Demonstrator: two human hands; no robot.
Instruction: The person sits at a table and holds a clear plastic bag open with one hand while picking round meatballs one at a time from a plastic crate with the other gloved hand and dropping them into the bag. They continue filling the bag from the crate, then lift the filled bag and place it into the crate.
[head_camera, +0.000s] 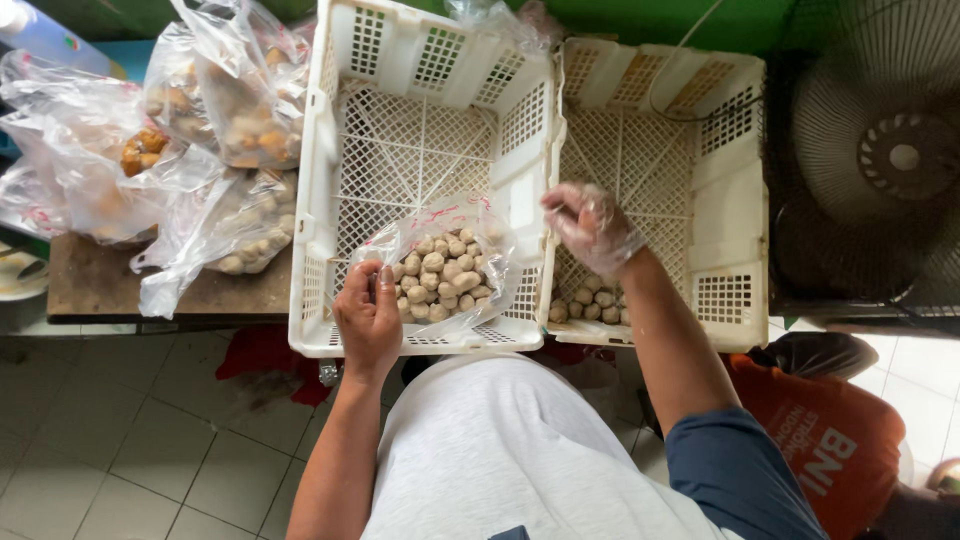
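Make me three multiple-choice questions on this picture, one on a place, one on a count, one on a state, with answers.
1. Where does the clear bag of pale balls sit?
A. in the left white crate
B. on the floor tiles
C. on the fan

2. How many white crates stand side by side?
A. one
B. two
C. four

3. What covers the right hand?
A. a thick oven mitt
B. nothing
C. a thin clear plastic glove

Answers: 1 A, the left hand holds the bag's edge inside that crate. 2 B, the right white crate stands next to the left one. 3 C, crinkled film shows over the fingers.
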